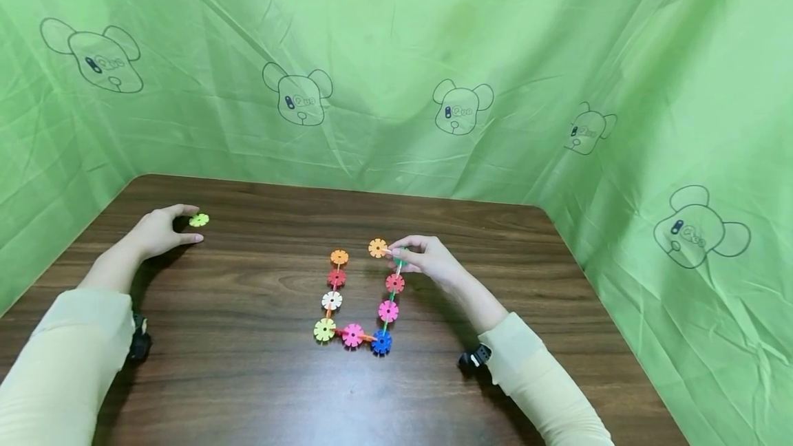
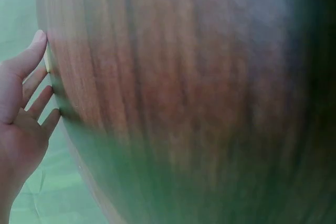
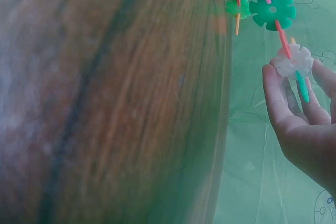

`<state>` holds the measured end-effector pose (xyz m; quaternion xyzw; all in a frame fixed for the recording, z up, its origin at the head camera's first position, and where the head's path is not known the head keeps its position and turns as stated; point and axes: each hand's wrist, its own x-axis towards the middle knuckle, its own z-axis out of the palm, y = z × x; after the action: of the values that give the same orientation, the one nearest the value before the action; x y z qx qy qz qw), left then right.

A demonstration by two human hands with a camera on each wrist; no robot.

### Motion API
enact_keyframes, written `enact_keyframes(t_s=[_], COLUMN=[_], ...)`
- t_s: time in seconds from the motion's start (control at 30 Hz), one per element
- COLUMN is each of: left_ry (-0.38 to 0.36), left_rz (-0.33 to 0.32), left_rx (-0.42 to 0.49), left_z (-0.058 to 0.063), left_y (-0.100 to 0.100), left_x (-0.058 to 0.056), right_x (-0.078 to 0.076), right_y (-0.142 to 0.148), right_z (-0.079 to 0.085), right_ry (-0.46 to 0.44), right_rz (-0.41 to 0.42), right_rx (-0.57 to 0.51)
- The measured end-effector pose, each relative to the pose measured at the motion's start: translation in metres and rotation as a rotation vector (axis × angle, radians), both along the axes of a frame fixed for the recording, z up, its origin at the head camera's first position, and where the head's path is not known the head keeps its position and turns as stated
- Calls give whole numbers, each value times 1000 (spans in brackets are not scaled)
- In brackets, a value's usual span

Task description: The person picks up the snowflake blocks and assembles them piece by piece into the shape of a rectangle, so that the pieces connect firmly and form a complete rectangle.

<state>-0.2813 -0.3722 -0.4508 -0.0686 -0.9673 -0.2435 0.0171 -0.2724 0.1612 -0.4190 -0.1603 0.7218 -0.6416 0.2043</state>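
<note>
In the head view, a U-shaped chain of slotted plastic snowflake discs [image 1: 352, 335] lies on the table. My right hand [image 1: 427, 260] pinches a white disc [image 3: 295, 61] at its far right end, between thumb and fingertips. An orange disc [image 1: 377, 248] extends left from that hand, and a green disc [image 1: 402, 257] is partly hidden by the fingers. At the far left, my left hand [image 1: 162, 231] reaches to a loose yellow-green disc [image 1: 199, 219]; the forefinger is at its edge while the thumb stands apart. Only a thin yellow edge [image 2: 48, 61] shows in the left wrist view.
The chain's left arm ends in another orange disc [image 1: 339, 257], and a blue disc [image 1: 381, 342] forms its lower right corner. Green curtains [image 1: 384, 54] with bear outlines surround the brown wooden table [image 1: 248, 377]. Each wrist wears a black device [image 1: 475, 358].
</note>
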Motion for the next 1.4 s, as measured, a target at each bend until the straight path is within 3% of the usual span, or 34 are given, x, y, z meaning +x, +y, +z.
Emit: enact_keyframes(t_s=[0.3,0.53,0.8,1.0,1.2,1.4], left_ry=[104,73,181,230,334,346], left_rz=[38,31,37,38,-27,-41], left_rx=[22,9,-25,33,66,97], left_z=[1,5,8,20,36,46], left_y=[12,20,33,57,88,120], left_x=[-4,-7,-2,4,9,15], right_x=[-1,-3,-2,-2,-2,-2], right_y=[-1,-1,-2,-3,-3,-4], right_z=[-1,-2,0,0,0,-1], right_ry=[4,7,-4,24,60,92], right_rz=[3,-10,-14,0,-1,-4], right_rx=[6,6,15,-2,-6,11])
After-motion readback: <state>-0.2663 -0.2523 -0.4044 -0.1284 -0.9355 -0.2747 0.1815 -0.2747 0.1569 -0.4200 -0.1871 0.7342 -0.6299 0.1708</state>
